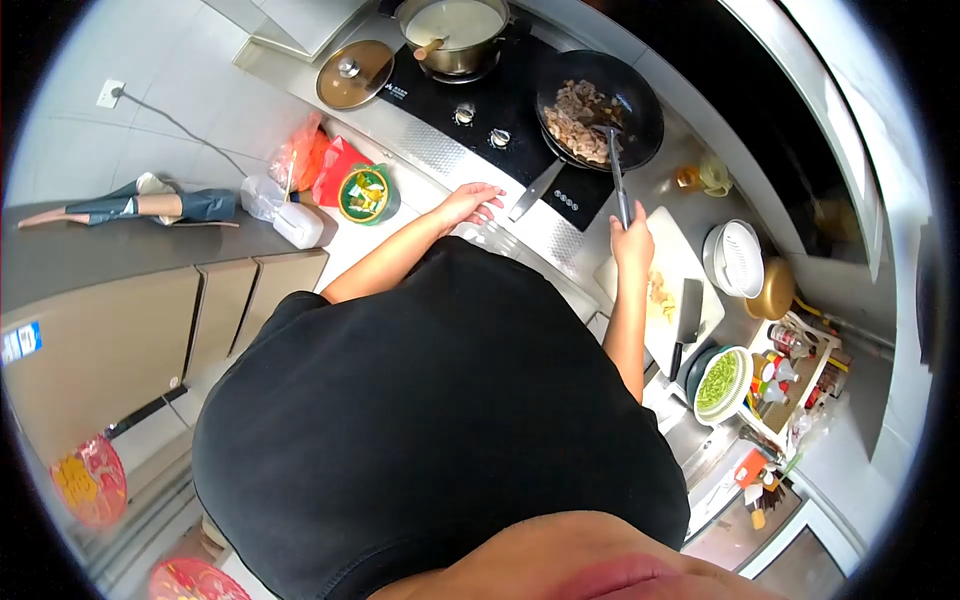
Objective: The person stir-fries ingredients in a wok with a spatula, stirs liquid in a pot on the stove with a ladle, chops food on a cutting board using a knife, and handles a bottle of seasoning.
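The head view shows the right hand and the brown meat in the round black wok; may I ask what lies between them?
In the head view, a long grey spatula, held by the right hand, crosses the wok's rim to the meat.

Slanted grey spatula point(615, 160) touches browned meat pieces point(576, 112) in the black wok point(640, 92).

Plain black short-sleeved top point(450, 390) with banded neckline; left hand point(470, 206) and right hand point(632, 242) bare.

The black stove point(495, 98) bears a wok point(643, 128) and a pot point(466, 62)
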Available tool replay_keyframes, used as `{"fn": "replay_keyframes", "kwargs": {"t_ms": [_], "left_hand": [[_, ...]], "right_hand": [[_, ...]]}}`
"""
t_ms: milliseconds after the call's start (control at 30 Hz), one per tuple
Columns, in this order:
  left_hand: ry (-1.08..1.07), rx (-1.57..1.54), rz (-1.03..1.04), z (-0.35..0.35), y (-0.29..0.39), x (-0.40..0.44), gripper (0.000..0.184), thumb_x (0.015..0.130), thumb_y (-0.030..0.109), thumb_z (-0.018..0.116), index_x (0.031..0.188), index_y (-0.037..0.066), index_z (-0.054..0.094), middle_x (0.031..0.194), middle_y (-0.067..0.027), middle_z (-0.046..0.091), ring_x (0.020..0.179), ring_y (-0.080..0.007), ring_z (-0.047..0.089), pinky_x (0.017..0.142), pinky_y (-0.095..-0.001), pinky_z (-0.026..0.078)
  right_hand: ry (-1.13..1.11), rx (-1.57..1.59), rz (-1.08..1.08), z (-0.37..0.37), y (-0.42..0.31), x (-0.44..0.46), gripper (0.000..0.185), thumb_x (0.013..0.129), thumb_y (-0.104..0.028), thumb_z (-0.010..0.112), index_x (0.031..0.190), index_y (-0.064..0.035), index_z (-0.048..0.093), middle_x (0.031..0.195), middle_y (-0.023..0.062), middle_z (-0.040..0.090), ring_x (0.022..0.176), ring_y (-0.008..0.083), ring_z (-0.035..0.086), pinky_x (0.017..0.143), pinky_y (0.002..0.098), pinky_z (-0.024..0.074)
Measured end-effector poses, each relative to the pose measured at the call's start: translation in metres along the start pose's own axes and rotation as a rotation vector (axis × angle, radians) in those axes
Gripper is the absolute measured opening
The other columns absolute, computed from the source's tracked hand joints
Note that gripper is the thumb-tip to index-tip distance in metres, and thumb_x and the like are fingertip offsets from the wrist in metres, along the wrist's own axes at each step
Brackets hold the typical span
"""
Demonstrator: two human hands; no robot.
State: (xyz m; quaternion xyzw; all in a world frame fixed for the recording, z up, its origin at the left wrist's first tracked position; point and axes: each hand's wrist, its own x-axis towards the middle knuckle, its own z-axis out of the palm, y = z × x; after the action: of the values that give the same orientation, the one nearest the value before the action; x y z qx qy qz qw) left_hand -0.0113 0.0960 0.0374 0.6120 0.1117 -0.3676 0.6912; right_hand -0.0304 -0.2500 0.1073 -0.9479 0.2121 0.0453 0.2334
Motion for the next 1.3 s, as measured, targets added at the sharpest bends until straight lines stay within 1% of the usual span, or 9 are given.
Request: {"fn": "replay_keyframes", "kwargs": {"t_ms": [100,333,467,500,567,700,833,900,1300], "left_hand": [[-0.053,-0.024,-0.009,-0.038,0.004,0.014,0.035,0.105,0.039,0.057,0.127,0.014,0.067,0.110,0.0013,0.070,0.085,-0.0059,0.063,0.071,-0.0207,0.050],[-0.079,0.035,0.069,-0.153,0.057,0.010,0.028,0.100,0.025,0.055,0.121,0.011,0.068,0.104,-0.0006,0.070,0.083,-0.0095,0.062,0.070,-0.0242,0.048],[-0.092,0.067,0.184,-0.210,0.070,0.016,0.026,0.100,0.023,0.056,0.119,0.011,0.069,0.101,-0.0002,0.070,0.082,-0.0092,0.062,0.067,-0.0242,0.048],[-0.108,0.080,0.206,-0.220,0.075,0.014,0.025,0.100,0.021,0.056,0.119,0.010,0.069,0.101,-0.0004,0.070,0.082,-0.0091,0.061,0.067,-0.0243,0.048],[-0.129,0.070,0.179,-0.235,0.081,0.008,0.025,0.100,0.020,0.055,0.119,0.009,0.068,0.101,-0.0010,0.070,0.081,-0.0088,0.061,0.066,-0.0239,0.048],[-0.166,0.012,0.117,-0.257,0.080,0.007,0.026,0.099,0.016,0.055,0.119,0.006,0.067,0.101,-0.0028,0.070,0.078,-0.0081,0.060,0.061,-0.0217,0.048],[-0.205,0.011,0.125,-0.274,0.071,0.018,0.027,0.100,0.015,0.053,0.122,0.005,0.066,0.103,-0.0038,0.070,0.077,-0.0088,0.060,0.061,-0.0212,0.048],[-0.214,0.026,0.128,-0.283,0.073,0.019,0.028,0.101,0.015,0.052,0.124,0.005,0.065,0.104,-0.0040,0.071,0.078,-0.0089,0.061,0.061,-0.0218,0.049],[-0.212,0.097,0.171,-0.297,0.081,0.034,0.027,0.100,0.015,0.053,0.121,0.005,0.065,0.104,-0.0043,0.071,0.080,-0.0097,0.062,0.063,-0.0231,0.049]], "right_hand": [[0.533,-0.264,-0.296,0.014,-0.027,-0.007,0.047,0.090,-0.020,0.073,0.135,-0.0119,0.064,0.100,0.0125,0.072,0.095,0.0371,0.067,0.089,0.0458,0.0536],[-0.163,0.596,-0.467,0.090,-0.292,0.001,0.069,0.088,-0.018,0.081,0.150,-0.0111,0.048,0.085,0.0004,0.069,0.076,0.0079,0.061,0.077,0.0251,0.0525],[-0.128,0.491,-0.454,0.157,-0.404,0.039,0.070,0.087,-0.023,0.083,0.147,-0.0075,0.049,0.083,0.0047,0.072,0.072,0.0115,0.065,0.071,0.0289,0.0543],[0.227,0.351,-0.573,0.179,-0.417,0.052,0.056,0.089,-0.026,0.081,0.136,-0.0054,0.059,0.080,0.0055,0.072,0.071,0.0117,0.066,0.069,0.0296,0.0546],[0.294,0.641,-0.467,0.208,-0.433,0.078,0.035,0.091,-0.025,0.078,0.116,-0.0023,0.070,0.080,0.0119,0.074,0.065,0.0221,0.071,0.064,0.0336,0.0561],[0.169,1.226,-0.060,0.187,-0.457,0.097,0.029,0.101,-0.031,0.067,0.099,-0.0024,0.071,0.071,0.0048,0.066,0.045,0.0093,0.052,0.043,0.0258,0.0398],[0.383,0.593,-0.282,0.164,-0.454,0.109,0.044,0.102,-0.042,0.060,0.090,-0.0017,0.072,0.079,0.0126,0.072,0.070,0.0254,0.070,0.066,0.0355,0.0517],[0.162,0.292,-0.390,0.151,-0.458,0.101,0.042,0.100,-0.044,0.058,0.097,-0.0050,0.071,0.090,0.0199,0.073,0.094,0.0408,0.071,0.079,0.0434,0.0541],[-0.174,0.202,-0.700,0.089,-0.431,0.055,0.015,0.092,-0.019,0.065,0.097,-0.0059,0.071,0.094,0.0139,0.073,0.090,0.0305,0.072,0.083,0.0360,0.0550]]}}
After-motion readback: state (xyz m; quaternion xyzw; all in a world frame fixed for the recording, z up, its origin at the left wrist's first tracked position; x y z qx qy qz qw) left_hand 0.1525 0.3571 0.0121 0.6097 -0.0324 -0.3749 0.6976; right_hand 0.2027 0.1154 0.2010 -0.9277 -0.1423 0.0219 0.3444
